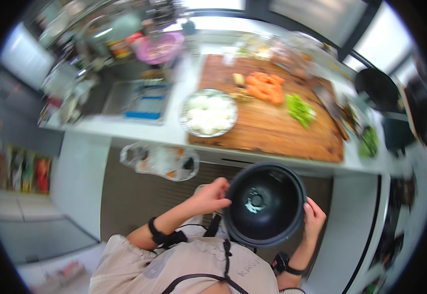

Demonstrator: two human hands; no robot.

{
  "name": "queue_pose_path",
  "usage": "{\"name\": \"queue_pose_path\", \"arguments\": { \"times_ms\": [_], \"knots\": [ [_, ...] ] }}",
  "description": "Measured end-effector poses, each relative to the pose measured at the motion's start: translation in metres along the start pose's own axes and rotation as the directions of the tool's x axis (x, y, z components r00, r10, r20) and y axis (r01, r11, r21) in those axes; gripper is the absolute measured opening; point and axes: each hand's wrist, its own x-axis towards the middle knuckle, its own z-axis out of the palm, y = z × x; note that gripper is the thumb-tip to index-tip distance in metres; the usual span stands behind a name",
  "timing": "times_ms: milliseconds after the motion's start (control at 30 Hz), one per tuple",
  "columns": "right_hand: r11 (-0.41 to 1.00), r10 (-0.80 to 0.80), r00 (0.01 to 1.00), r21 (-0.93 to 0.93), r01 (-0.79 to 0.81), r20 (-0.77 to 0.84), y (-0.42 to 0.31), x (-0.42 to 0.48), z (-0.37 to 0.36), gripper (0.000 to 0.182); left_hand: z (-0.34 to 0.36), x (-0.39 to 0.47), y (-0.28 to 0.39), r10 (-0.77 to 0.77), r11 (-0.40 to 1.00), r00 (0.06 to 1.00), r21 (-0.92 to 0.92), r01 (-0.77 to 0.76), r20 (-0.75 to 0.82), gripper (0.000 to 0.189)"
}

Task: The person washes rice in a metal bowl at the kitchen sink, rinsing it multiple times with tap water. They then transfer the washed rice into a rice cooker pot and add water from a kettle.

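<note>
A dark rice cooker inner pot [276,205] is held in front of my body, its mouth facing up towards me. My left hand [213,196] is at the pot's left rim, with the thumb on the near side. On the opposite side my right hand [313,215] grips the rim, most of its fingers hidden behind the wall. A little liquid or a wet reflection shows at the pot's bottom. Beyond it, on the counter, a bowl of white chunks [209,113] overlaps the left edge of a wooden cutting board [257,137].
The board carries orange pieces [265,86], chopped green vegetable [299,110] and a cleaver [327,103]. Left of it is a sink [118,97] with a pink basin [161,47] behind. A plastic bag [162,161] hangs below the counter edge. Dark pans [377,90] stand at the right.
</note>
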Motion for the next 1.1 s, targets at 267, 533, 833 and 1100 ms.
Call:
{"name": "queue_pose_path", "arguments": {
  "times_ms": [267, 533, 833, 1100],
  "knots": [
    [0.998, -0.06, 0.964, 0.022, 0.056, 0.26, -0.009, 0.014, 0.054, 0.024, -0.024, -0.057, -0.026, -0.071, 0.995, 0.97, -0.08, 0.054, -0.234, 0.028],
    [0.984, -0.163, 0.842, 0.027, 0.174, 0.514, -0.068, -0.019, 0.165, 0.023, -0.076, -0.163, -0.07, -0.075, 0.984, 0.866, -0.177, -0.015, -0.494, 0.029],
    [0.955, -0.243, 0.595, 0.079, 0.288, 0.766, -0.118, -0.146, 0.368, 0.02, -0.157, -0.349, -0.175, -0.196, 0.923, 0.666, -0.364, -0.122, -0.72, 0.027],
    [0.94, -0.229, 0.261, 0.144, 0.308, 0.938, -0.166, -0.298, 0.555, 0.023, -0.218, -0.515, -0.236, -0.364, 0.891, 0.376, -0.436, -0.126, -0.852, 0.024]
  ]
}}
